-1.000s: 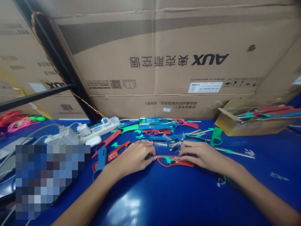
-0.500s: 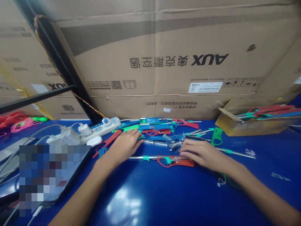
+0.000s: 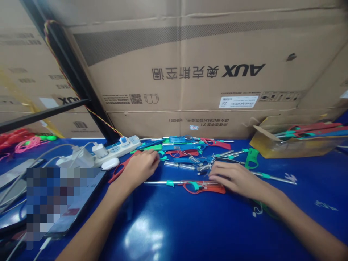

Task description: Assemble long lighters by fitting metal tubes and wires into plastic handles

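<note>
A red long-reach lighter lies across the table in front of me, its metal tube pointing left and a teal trigger in its handle. My right hand has bent fingers over the handle's right end. My left hand is closed above the tube's left end, beside a red handle shell. Whatever its fingers hold is hidden. Small teal pieces lie just past its fingertips. Clear fuel tanks and thin white wires sit between my hands. More red and blue lighter parts are spread behind.
An open cardboard box of lighter parts stands at the right. A green shell and a metal tube lie near my right wrist. At the left are a power strip with chargers, a tablet and cables. Large cartons form a wall behind.
My left hand has drawn slightly left and its fingers have curled in. The blue piece that showed by my left wrist is out of its earlier place. My right hand stays at the red handle.
</note>
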Tool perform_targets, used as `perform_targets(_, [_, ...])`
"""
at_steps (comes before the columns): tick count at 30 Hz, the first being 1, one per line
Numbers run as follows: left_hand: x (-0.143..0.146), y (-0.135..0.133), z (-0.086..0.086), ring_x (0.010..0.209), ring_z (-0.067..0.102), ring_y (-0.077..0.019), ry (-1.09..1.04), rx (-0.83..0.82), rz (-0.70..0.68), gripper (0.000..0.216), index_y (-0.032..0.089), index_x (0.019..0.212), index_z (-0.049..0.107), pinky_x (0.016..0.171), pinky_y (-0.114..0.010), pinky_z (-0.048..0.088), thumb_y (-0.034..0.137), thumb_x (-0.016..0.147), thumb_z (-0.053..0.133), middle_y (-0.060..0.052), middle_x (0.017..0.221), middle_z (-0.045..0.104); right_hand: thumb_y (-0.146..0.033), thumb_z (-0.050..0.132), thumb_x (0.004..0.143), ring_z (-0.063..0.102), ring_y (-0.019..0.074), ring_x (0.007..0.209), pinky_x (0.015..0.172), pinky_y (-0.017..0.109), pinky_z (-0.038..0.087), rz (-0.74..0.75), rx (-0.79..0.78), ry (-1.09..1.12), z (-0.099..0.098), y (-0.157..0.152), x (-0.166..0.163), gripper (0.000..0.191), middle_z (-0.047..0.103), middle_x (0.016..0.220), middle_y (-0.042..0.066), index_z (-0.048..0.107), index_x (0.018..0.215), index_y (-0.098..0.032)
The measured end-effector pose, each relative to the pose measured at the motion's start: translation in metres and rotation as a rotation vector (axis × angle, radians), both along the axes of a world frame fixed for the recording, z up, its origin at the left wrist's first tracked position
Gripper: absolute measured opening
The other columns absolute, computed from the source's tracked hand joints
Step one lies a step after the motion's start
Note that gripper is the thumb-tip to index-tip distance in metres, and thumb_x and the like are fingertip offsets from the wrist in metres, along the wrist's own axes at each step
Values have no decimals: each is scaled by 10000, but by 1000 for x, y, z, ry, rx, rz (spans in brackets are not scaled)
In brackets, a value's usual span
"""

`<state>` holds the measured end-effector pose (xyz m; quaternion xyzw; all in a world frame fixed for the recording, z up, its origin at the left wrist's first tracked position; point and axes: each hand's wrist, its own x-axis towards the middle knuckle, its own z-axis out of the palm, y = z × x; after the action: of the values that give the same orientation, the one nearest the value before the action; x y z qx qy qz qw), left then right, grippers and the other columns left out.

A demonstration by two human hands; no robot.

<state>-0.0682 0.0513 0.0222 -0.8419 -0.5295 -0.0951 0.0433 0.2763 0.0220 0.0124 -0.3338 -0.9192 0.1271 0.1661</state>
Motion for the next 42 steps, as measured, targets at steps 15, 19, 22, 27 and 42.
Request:
perform_targets(15, [43, -25, 12, 1019, 608, -187, -937, 167, -369, 116, 223, 1042, 673, 912, -342, 493, 214, 990, 570, -43, 1051, 642, -535, 553, 959, 632, 243, 1105, 918, 385, 537, -130, 0, 73, 5, -7, -4, 554, 613, 1317, 97, 469, 1442, -279])
perform_targets(19, [49, -27, 6, 992, 628, -182, -972, 26, -438, 121, 224, 1026, 697, 882, -340, 520, 198, 969, 594, -52, 1034, 666, -539, 591, 936, 632, 255, 1129, 983, 421, 514, -120, -15, 86, 3, -7, -7, 562, 643, 1307, 94, 499, 1426, -280])
perform_targets(22, [50, -28, 8, 967, 637, -177, -995, 14, -439, 120, 225, 1007, 712, 855, -333, 535, 185, 945, 618, -48, 1008, 674, -494, 562, 968, 629, 244, 1153, 1029, 430, 484, -85, -25, 82, 2, -6, -7, 427, 677, 1267, 70, 594, 1333, -273])
perform_targets(27, [48, -27, 13, 940, 647, -182, -1016, 47, -406, 107, 219, 981, 722, 821, -340, 549, 220, 948, 620, -51, 986, 677, -489, 602, 944, 623, 234, 1141, 981, 409, 506, -48, -14, 110, 0, -6, -8, 420, 675, 1252, 68, 619, 1303, -272])
perform_targets(42, [38, -18, -7, 935, 609, -192, -357, -254, -494, 132, 211, 1057, 664, 846, -331, 481, 304, 985, 604, -43, 994, 657, -321, 626, 864, 608, 207, 895, 773, 347, 484, -83, -139, -102, 22, -8, 7, 245, 661, 1010, 28, 678, 1095, -261])
